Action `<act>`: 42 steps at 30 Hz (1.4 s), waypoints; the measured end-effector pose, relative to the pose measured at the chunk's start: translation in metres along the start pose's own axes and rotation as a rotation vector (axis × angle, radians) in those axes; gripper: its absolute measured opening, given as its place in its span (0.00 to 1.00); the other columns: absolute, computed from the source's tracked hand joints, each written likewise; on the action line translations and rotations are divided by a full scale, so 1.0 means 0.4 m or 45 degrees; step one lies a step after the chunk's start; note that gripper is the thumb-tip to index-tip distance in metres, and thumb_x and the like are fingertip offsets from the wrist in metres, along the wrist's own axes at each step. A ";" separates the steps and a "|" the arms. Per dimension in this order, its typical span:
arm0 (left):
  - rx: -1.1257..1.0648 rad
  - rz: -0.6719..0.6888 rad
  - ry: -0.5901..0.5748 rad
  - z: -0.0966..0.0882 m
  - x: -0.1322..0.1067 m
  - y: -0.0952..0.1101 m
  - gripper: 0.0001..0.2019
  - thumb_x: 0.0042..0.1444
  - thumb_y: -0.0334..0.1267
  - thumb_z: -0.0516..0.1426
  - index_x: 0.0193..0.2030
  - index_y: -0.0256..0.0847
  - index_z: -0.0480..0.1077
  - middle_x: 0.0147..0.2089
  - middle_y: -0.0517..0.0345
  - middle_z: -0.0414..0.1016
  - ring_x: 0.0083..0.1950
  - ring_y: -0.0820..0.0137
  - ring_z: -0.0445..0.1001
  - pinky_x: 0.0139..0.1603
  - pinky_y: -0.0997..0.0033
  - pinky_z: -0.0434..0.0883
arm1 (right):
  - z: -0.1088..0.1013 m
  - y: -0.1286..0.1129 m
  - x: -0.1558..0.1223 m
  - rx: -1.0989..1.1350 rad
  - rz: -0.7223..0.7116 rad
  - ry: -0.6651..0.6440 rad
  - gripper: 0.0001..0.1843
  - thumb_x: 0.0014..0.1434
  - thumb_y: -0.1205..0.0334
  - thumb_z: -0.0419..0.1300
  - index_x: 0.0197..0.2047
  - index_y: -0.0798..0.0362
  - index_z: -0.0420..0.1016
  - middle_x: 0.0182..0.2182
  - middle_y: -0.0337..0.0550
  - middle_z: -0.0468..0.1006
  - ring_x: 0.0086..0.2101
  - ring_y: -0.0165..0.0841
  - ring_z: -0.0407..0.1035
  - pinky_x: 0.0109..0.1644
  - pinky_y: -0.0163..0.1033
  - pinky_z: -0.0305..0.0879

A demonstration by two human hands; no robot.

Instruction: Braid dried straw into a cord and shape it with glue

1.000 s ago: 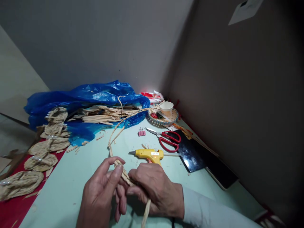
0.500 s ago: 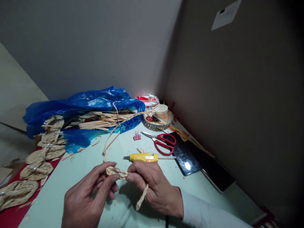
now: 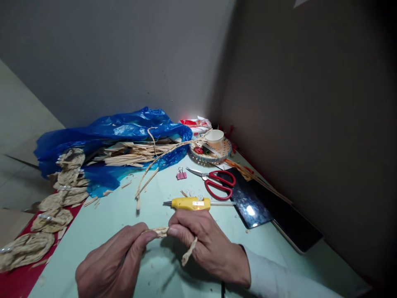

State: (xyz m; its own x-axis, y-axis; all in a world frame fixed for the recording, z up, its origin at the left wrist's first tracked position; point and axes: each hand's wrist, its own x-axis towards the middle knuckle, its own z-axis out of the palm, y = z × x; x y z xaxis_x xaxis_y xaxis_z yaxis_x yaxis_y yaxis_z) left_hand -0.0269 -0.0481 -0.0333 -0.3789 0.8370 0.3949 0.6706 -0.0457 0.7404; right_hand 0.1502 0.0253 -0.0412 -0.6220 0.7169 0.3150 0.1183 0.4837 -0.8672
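Observation:
Both my hands pinch a short twisted strip of dried straw low in the head view, just above the pale green table. My left hand grips its left end between thumb and fingers. My right hand holds the right end, and a loose tail of the straw hangs down between its fingers. A yellow glue gun lies just beyond my right hand.
Red-handled scissors, a pink binder clip and a dark tablet lie further back. A blue plastic bag holds straw strips. Woven straw pieces line the left edge. A woven tray carries a paper cup.
My hands have lowered and drawn the straw piece out flatter between them; the left fingers closed further round its end. The camera view has shifted slightly.

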 end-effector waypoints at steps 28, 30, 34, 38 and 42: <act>-0.412 -0.700 -0.425 0.003 0.035 0.024 0.14 0.46 0.52 0.66 0.28 0.43 0.81 0.16 0.66 0.67 0.16 0.78 0.58 0.17 0.78 0.58 | -0.023 0.012 0.020 0.753 0.553 -0.269 0.25 0.71 0.45 0.51 0.31 0.54 0.72 0.17 0.33 0.66 0.18 0.25 0.54 0.24 0.33 0.51; -0.521 -0.866 -0.385 0.004 0.036 0.016 0.17 0.40 0.55 0.69 0.28 0.43 0.81 0.17 0.67 0.65 0.17 0.79 0.56 0.15 0.81 0.56 | -0.024 0.013 0.020 0.849 0.549 -0.268 0.28 0.71 0.42 0.49 0.34 0.56 0.75 0.19 0.35 0.69 0.17 0.24 0.54 0.21 0.32 0.51; -0.670 -1.052 -0.347 0.010 0.035 -0.002 0.23 0.35 0.60 0.72 0.29 0.44 0.80 0.18 0.69 0.60 0.18 0.79 0.56 0.15 0.83 0.57 | -0.025 0.011 0.027 0.936 0.496 -0.192 0.27 0.70 0.43 0.54 0.30 0.58 0.75 0.18 0.35 0.69 0.16 0.23 0.55 0.22 0.30 0.53; -0.742 -1.139 -0.296 0.020 0.033 -0.009 0.24 0.33 0.59 0.73 0.32 0.45 0.80 0.18 0.71 0.56 0.17 0.79 0.54 0.13 0.84 0.56 | -0.027 0.004 0.038 0.975 0.564 -0.098 0.24 0.65 0.41 0.59 0.40 0.57 0.73 0.24 0.39 0.76 0.17 0.22 0.58 0.22 0.29 0.55; -0.816 -1.175 -0.251 0.026 0.034 -0.008 0.25 0.31 0.60 0.74 0.27 0.43 0.77 0.19 0.72 0.54 0.19 0.81 0.54 0.15 0.87 0.56 | -0.032 -0.003 0.042 0.994 0.592 0.010 0.23 0.62 0.42 0.64 0.41 0.56 0.70 0.27 0.39 0.77 0.18 0.21 0.60 0.22 0.27 0.59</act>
State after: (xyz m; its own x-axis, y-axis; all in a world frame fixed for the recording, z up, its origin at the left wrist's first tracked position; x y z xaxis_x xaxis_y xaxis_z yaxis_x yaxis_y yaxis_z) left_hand -0.0277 -0.0310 -0.0361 -0.4138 0.7640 -0.4950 -0.2827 0.4090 0.8676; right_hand 0.1495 0.0431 -0.0300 -0.6372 0.7593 -0.1321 -0.2039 -0.3314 -0.9212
